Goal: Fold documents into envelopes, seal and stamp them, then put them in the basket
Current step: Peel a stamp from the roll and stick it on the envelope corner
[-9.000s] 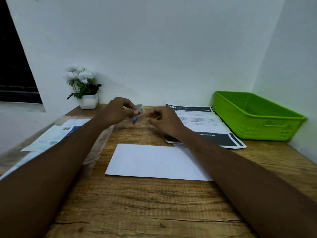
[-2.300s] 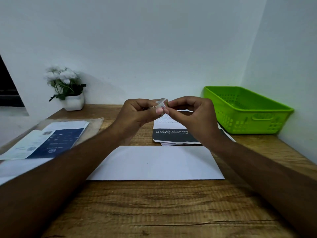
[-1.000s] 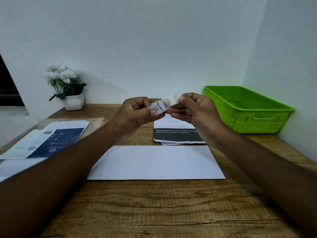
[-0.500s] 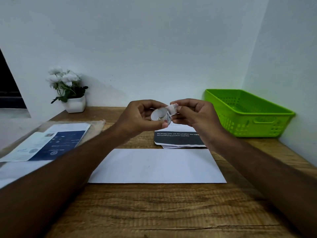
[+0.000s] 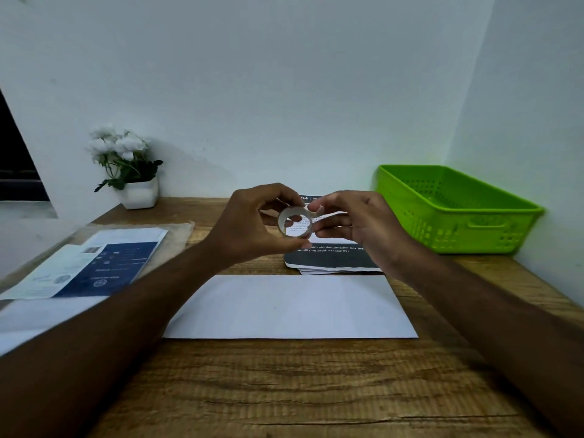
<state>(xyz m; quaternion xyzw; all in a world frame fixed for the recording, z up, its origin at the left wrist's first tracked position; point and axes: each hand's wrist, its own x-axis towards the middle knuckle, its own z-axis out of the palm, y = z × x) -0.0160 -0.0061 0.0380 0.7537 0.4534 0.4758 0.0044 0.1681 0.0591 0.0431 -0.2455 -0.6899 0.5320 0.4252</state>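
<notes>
The table (image 5: 284, 390) is wood with a rough, streaked grain. The envelope (image 5: 290, 306) is matt white paper. The basket (image 5: 458, 213) is bright green perforated plastic. The tape roll (image 5: 295, 226) looks like clear glossy film, though it is blurred.

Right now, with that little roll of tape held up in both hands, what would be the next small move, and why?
Probably pull a short strip free. The left hand holds the tape roll while the right hand pinches at its edge, and the white envelope lies flat just below, seemingly waiting to be sealed. The green basket comes later.
</notes>
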